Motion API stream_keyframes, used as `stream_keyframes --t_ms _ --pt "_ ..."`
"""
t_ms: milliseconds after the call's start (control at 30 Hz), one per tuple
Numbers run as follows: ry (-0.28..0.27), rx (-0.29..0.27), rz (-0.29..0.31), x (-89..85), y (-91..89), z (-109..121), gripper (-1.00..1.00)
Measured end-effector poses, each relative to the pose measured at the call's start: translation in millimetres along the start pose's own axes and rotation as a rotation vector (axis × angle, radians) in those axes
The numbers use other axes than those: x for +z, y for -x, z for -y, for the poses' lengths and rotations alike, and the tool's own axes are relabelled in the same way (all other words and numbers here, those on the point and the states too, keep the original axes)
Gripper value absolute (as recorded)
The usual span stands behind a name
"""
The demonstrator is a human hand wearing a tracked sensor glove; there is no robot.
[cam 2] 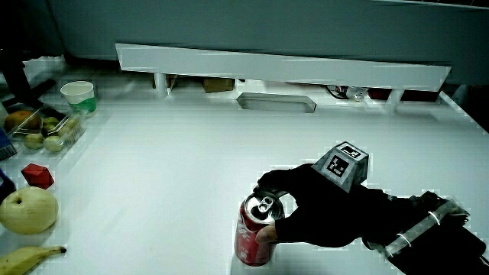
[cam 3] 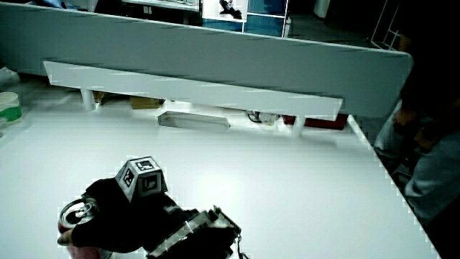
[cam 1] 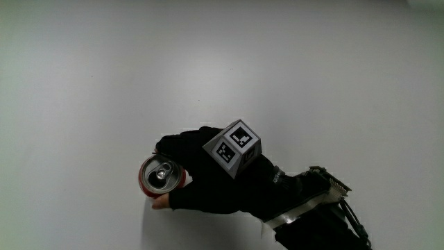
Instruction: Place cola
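A gloved hand (cam 1: 208, 177) grips a red cola can (cam 1: 162, 178) standing upright on the white table (cam 1: 104, 76), fingers (cam 1: 170, 146) and thumb curled around its body and clamped on it, the silver top with its pull tab facing up. The patterned cube (cam 1: 234, 148) sits on the back of the hand, and the forearm (cam 1: 312, 215) trails toward the person's edge of the table.

In a side view the can (cam 2: 256, 229) stands near the person's edge, with bare tabletop all around it. Well apart from it, along one edge of the table, lie a banana (cam 2: 27, 258), a pale pear (cam 2: 27, 208), a small red block (cam 2: 37, 176), a clear tray of fruit (cam 2: 46, 130) and a white-and-green cup (cam 2: 79, 97). A grey rectangular tray (cam 2: 276, 102) rests close to the low partition (cam 2: 283, 65). Nothing stands close to the can (cam 3: 75, 219) or the hand (cam 3: 122, 212); the open surface between them and the partition (cam 3: 194, 90) holds only the grey tray (cam 3: 194, 120).
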Motion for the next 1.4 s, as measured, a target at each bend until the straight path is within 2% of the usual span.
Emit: stream_keyframes --t_ms 167,367,567,800,1033,1267,1300,1400 --pt "0.007 -0.004 -0.011 -5.4 -0.9 -0.9 0.00" --pt "0.034 -0.009 0.007 -12.5 -0.4 -1.8 0.00" --pt "0.045 -0.011 -0.015 -14.7 -1.5 -2.2 0.00" --pt "0.077 -0.009 -0.027 -17.2 -1.6 -2.5 -0.32" --pt "0.085 -0.007 -0.046 -14.9 -3.2 -0.3 -0.64" --pt "0.074 -0.008 -0.075 -3.6 -8.7 14.7 -0.95" --pt "0.070 -0.015 -0.061 -2.7 -10.7 18.5 -1.00" --pt "0.054 -0.021 -0.057 3.7 -14.1 31.2 -1.00"
